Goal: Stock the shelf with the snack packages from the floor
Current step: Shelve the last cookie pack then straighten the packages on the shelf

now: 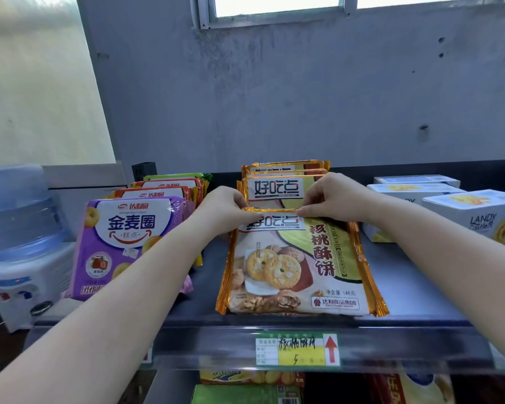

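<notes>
while the left hand (226, 209) and right hand (331, 196) pinch the front walnut cookie pack (298, 263) by its top edge, it may slump forward off the shelf lip (391, 341).

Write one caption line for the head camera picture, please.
Both hands, left hand and right hand, pinch the top edge of a walnut cookie pack on the shelf.

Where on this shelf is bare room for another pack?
Bare shelf lies between the front gold pack and the white boxes, plus a narrower strip between it and the purple pack. Behind, the gold row is crowded, both hands at the front pack's top edge.
</notes>
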Available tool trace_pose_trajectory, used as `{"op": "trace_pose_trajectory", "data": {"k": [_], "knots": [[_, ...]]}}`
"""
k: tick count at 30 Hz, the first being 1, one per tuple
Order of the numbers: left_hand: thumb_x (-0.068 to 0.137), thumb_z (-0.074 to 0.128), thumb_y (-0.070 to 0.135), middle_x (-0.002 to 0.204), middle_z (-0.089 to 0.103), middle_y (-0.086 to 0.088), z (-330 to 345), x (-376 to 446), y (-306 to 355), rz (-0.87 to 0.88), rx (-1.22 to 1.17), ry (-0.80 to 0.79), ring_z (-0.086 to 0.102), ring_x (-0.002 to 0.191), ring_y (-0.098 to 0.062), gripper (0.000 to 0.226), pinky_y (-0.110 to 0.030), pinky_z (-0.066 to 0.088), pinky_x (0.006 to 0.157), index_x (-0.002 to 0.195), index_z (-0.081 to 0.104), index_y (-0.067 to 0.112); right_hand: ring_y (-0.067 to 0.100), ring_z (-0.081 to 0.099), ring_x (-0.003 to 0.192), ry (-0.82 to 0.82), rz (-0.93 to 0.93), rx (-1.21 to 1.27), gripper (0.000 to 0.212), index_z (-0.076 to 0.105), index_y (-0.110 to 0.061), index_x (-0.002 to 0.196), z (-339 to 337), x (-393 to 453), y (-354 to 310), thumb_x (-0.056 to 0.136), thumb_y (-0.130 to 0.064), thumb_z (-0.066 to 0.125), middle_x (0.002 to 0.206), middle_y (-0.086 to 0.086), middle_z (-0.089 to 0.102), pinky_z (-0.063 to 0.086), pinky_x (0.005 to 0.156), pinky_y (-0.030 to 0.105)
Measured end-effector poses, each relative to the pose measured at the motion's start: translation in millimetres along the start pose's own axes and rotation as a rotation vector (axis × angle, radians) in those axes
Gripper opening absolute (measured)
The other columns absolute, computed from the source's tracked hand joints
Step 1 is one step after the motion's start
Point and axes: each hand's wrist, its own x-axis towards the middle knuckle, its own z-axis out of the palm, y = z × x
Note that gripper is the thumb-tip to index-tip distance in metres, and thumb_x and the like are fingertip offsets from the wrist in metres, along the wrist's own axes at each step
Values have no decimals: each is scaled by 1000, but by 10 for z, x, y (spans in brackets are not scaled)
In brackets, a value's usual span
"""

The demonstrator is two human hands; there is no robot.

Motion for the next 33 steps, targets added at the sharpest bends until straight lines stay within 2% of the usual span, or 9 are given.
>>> {"op": "trace_pose_trajectory", "data": {"k": [2, 5, 9, 14, 19, 22, 26, 30, 33], "knots": [[78, 70, 38, 70, 54, 7, -14, -24, -13, 37, -33, 58, 50, 62, -5, 26, -19, 44, 50, 83, 60, 14, 9, 56, 74, 38, -31, -66, 23, 71, -14, 84, -11, 9, -17, 84, -36, 64, 76, -8, 63, 49, 72, 27], [78, 71, 37, 75, 54, 8, -86, -55, 30, 89, -127, 160, 53, 67, -6, 27, -21, 48, 49, 89, 60, 15, 11, 53, 78, 209, -55, -128, 21, 70, -20, 82, -99, 23, -33, 84, -40, 63, 74, -12, 57, 45, 83, 33], [81, 69, 33, 95, 61, -2, -151, -72, 98, 116, -111, 201, 59, 84, -17, 25, -35, 58, 67, 96, 62, 15, 12, 51, 82, 301, -64, -264, 25, 71, -23, 89, -153, 21, -57, 87, -44, 57, 79, -14, 55, 34, 93, 36], [82, 67, 29, 106, 66, -8, -138, -63, 90, 155, -84, 287, 52, 87, -12, 29, -20, 40, 60, 103, 66, 8, 16, 57, 95, 417, -43, -306, 26, 71, -24, 91, -104, -1, -104, 88, -44, 54, 92, -9, 64, 29, 90, 35], [83, 66, 29, 115, 66, -10, -138, -61, 21, 135, -91, 301, 52, 90, -12, 35, -12, 34, 55, 111, 63, 8, 16, 58, 99, 405, -11, -356, 28, 70, -24, 96, -85, 53, -214, 89, -45, 53, 98, -8, 66, 30, 89, 34], [83, 66, 28, 120, 64, -8, -121, -87, 4, 156, -38, 301, 58, 103, -18, 39, -18, 44, 66, 118, 60, 10, 16, 57, 104, 433, 7, -351, 28, 68, -24, 103, -71, 30, -191, 87, -43, 55, 106, -7, 66, 31, 91, 34], [81, 66, 31, 116, 64, -6, -62, -161, 72, 225, 33, 439, 59, 107, -24, 35, -38, 51, 88, 112, 64, 16, 16, 57, 106, 564, -4, -305, 26, 68, -23, 103, -159, -82, -138, 87, -39, 57, 110, -7, 66, 32, 91, 32], [81, 65, 30, 110, 65, -4, 57, -259, 414, 323, 48, 527, 58, 105, -26, 27, -42, 47, 91, 105, 65, 17, 16, 59, 100, 653, -4, -257, 24, 70, -21, 101, -391, -284, 33, 87, -37, 59, 106, -7, 67, 31, 91, 31], [82, 64, 30, 108, 65, -1, 220, -296, 825, 401, 10, 497, 58, 102, -24, 26, -38, 45, 91, 104, 65, 17, 11, 53, 84, 707, 7, -214, 20, 71, -22, 94, -614, -462, 316, 85, -37, 61, 99, -8, 68, 30, 90, 29]]}}
